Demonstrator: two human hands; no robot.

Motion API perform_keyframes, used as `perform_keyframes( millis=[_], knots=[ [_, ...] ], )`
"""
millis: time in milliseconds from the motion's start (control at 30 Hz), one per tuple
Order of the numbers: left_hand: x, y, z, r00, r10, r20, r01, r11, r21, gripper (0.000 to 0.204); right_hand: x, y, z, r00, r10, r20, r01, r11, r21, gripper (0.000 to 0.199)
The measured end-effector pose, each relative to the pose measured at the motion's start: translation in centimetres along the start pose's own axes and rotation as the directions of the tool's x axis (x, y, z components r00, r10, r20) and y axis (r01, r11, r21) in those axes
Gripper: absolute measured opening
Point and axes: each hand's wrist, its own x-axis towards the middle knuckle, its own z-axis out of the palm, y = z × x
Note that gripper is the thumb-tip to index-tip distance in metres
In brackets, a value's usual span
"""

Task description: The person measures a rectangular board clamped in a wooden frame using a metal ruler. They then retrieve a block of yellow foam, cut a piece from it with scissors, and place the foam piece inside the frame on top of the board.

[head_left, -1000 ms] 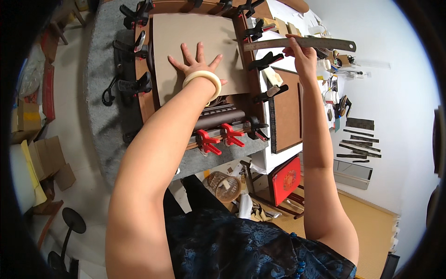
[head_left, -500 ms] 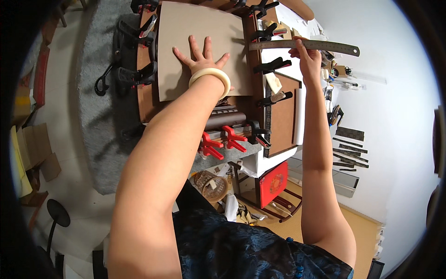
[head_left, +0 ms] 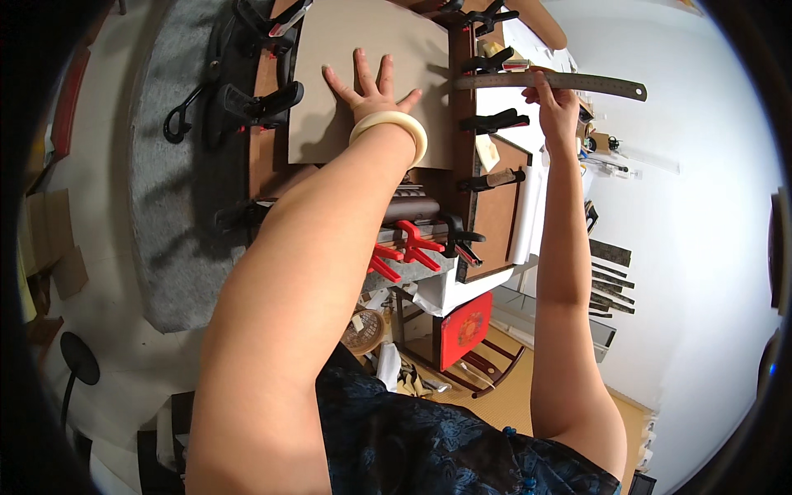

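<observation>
Head view: so what's each hand up to, and where's the ruler?

— Right hand (head_left: 557, 107) has the steel ruler (head_left: 594, 82) pinched near its middle, thumb on top. Ruler's near-level, its left end over the brown frame's right rim (head_left: 462, 153), by the board's edge. Can't tell if it touches. Left hand (head_left: 376, 103) grips nothing: palm down, fingers spread on the grey-brown board (head_left: 429, 74).

How would that stuff handle?

— Guessing here: ruler's thin, light, springy, kinda slick, so the middle's a decent hold. Board looks stiff and light, might dent at corners; I'd take it by opposite edges.

Anything in the way?

— Yeah, clamps. Black clamps (head_left: 495, 122) bite the rim above and below the ruler, handles sticking out sideways. Red clamps (head_left: 419, 247) sit nearer the body, just below a dark brown roll (head_left: 412, 208). Wrist bangle (head_left: 388, 118) could knock the board too, imo.
</observation>
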Motion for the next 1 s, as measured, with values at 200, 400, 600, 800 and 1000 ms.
perform_keyframes(
  millis=[200,400,600,800,1000],
  knots=[
    [-0.18,0.11,-0.18,1.0,0.001,0.01,-0.002,1.0,0.008,0.101,-0.02,-0.39,0.04,1.0,-0.01,0.003,0.01,0.998,-0.067,0.027],
    [-0.23,0.05,-0.22,1.0,0.001,0.011,-0.001,1.0,-0.002,0.101,-0.03,-0.61,0.16,1.0,-0.005,-0.006,0.004,0.993,-0.12,0.028],
    [-0.16,0.03,-0.44,0.999,0.015,0.045,-0.017,0.999,0.039,0.126,0.15,0.11,0.01,1.0,-0.016,-0.004,0.016,0.997,-0.071,0.029],
    [-0.05,0.08,-0.1,1.0,0.002,0.011,-0.002,1.0,0.006,0.102,0.03,-0.39,0.16,1.0,-0.005,-0.004,0.005,0.997,-0.075,0.03],
    [-0.06,0.13,-0.09,1.0,0.0,0.011,0.0,1.0,0.007,0.101,0.02,-0.25,0.13,1.0,-0.008,-0.014,0.008,0.999,-0.048,0.028]
  ],
)
